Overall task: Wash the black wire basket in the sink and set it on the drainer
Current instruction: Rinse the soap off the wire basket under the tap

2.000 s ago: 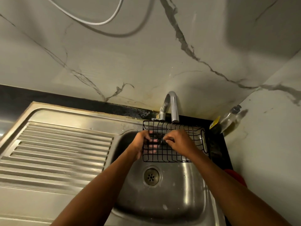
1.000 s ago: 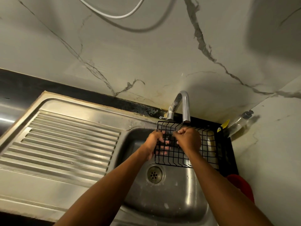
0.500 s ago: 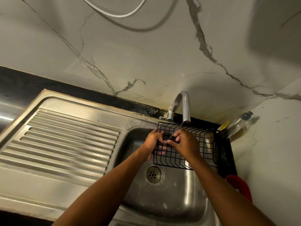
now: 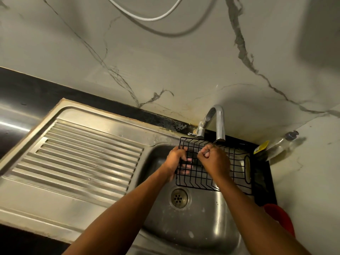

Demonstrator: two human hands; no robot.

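Observation:
The black wire basket (image 4: 237,169) hangs over the steel sink bowl (image 4: 200,227), just under the curved tap (image 4: 219,122). My left hand (image 4: 175,159) grips the basket's left end, fingers showing through the wires. My right hand (image 4: 214,160) is closed in a fist on the wires near the middle, right below the spout, where a thin stream of water falls. Whether it holds a scrubber is hidden. The ribbed drainer (image 4: 82,159) lies to the left of the bowl.
The drain (image 4: 179,197) sits in the bowl below the basket. A clear bottle with a yellow label (image 4: 276,146) leans in the right corner. A red object (image 4: 279,219) rests at the sink's right edge. A white cable (image 4: 147,17) hangs on the marble wall.
My right hand has rubbed back and forth over the basket's wires beneath the spout. My left hand keeps its grip on the left end. The view has shifted slightly.

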